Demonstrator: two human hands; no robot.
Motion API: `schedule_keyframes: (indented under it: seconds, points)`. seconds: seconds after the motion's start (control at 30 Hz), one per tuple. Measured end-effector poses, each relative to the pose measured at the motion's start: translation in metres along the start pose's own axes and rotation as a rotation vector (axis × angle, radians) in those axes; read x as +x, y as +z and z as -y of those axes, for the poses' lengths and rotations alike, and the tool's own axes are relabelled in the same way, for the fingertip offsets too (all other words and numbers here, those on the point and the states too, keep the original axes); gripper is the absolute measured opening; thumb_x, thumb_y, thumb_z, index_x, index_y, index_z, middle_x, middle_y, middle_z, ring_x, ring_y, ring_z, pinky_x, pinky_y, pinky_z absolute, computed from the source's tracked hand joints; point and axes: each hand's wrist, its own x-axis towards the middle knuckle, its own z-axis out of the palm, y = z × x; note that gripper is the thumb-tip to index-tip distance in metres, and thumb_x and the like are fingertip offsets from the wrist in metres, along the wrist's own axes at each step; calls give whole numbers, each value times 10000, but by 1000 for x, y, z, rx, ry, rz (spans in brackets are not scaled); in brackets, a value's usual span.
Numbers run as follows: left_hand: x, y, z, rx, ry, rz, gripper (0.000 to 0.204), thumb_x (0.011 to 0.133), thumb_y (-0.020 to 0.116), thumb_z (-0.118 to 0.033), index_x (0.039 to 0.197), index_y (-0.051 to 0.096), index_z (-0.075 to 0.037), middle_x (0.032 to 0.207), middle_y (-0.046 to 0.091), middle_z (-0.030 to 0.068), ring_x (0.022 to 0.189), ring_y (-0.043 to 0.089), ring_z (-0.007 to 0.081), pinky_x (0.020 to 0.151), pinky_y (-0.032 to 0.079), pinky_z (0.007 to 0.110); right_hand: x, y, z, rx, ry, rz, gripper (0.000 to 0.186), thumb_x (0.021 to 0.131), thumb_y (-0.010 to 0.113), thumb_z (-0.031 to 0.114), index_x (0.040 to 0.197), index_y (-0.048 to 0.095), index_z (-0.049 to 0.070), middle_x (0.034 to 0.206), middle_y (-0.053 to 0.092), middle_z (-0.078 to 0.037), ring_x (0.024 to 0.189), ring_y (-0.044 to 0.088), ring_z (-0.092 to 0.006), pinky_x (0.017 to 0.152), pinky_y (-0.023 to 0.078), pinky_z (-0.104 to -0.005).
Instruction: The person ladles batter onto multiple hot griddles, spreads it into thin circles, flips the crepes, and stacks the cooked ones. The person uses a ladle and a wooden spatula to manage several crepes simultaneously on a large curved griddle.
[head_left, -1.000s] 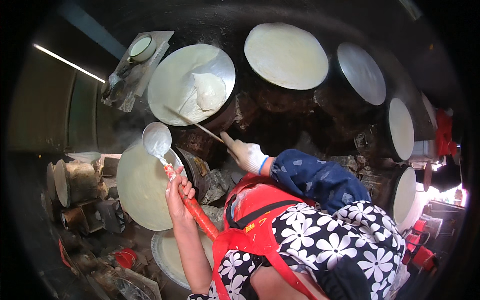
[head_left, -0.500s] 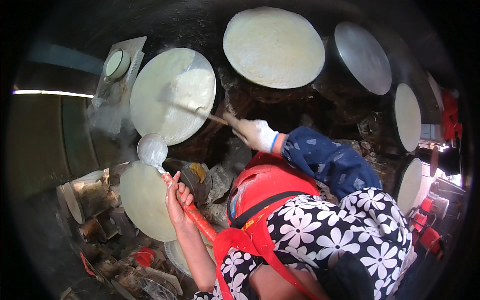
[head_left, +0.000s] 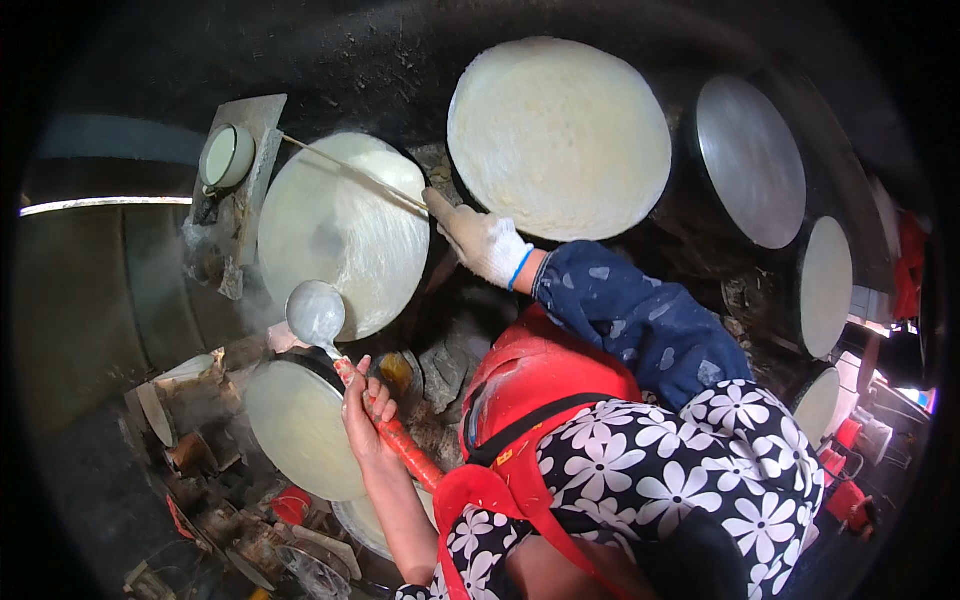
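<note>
My left hand (head_left: 368, 412) is closed around the red-wrapped handle of a metal ladle (head_left: 316, 310). The ladle's batter-smeared bowl hangs at the near edge of a round griddle (head_left: 290, 240) coated with pale, wet batter. My right hand (head_left: 482, 240), in a white work glove and blue sleeve, grips a thin wooden stick (head_left: 355, 172). That stick lies slanted across the far part of the batter, its tip reaching past the griddle's far left edge. Whether it touches the batter I cannot tell. Steam drifts at the left.
Another griddle with a pale round sheet (head_left: 560, 140) stands at the far middle, a bare metal one (head_left: 752, 162) to its right. A third coated griddle (head_left: 305, 430) is near my left forearm. An enamel mug (head_left: 228, 157) sits on a board at the left, with split wood (head_left: 205, 450) below.
My right hand has moved left and away from me, sweeping the stick to the batter's far side. Batter now covers more of the griddle. The ladle has shifted slightly right in view.
</note>
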Motion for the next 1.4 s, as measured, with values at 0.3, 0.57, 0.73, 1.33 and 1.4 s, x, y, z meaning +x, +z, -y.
schedule_keyframes:
  seconds: [0.3, 0.57, 0.73, 1.33, 1.4]
  points:
    - [4, -3, -4, 54, -39, 21, 389, 1074, 594, -176, 1389, 537, 46, 770, 488, -16, 560, 406, 48, 452, 348, 210, -17, 38, 6, -141, 242, -63, 645, 1035, 503, 123, 1640, 283, 86, 907, 695, -220, 806, 759, -425, 650, 581, -560]
    - [15, -23, -18, 77, -102, 112, 411, 1064, 616, -167, 1405, 534, 46, 781, 501, -1, 556, 410, 61, 448, 355, 217, 1, 86, 86, 28, 236, 135, 676, 1033, 446, 46, 1670, 219, 49, 1071, 719, -343, 938, 756, -466, 777, 589, -528]
    - [21, -53, -20, 63, -194, 168, 429, 1067, 633, -186, 1431, 530, 17, 810, 526, 16, 570, 428, 63, 476, 379, 214, -4, 50, 91, -26, 76, 70, 666, 1014, 512, 82, 1637, 281, 35, 1065, 722, -296, 924, 753, -476, 719, 586, -565]
    - [33, -102, -38, 107, -256, 268, 427, 1050, 666, -212, 1408, 544, -13, 834, 507, 22, 572, 429, 59, 470, 365, 221, -5, 73, 124, -141, 377, -80, 696, 964, 555, 41, 1613, 305, 31, 1012, 727, -291, 910, 757, -459, 713, 590, -549]
    - [45, -98, -37, 112, -262, 269, 432, 1042, 679, -216, 1399, 547, -13, 834, 507, 20, 574, 432, 58, 475, 371, 223, -3, 103, 92, -196, 262, -14, 689, 984, 530, 65, 1623, 272, 48, 1034, 715, -303, 931, 749, -459, 735, 583, -551]
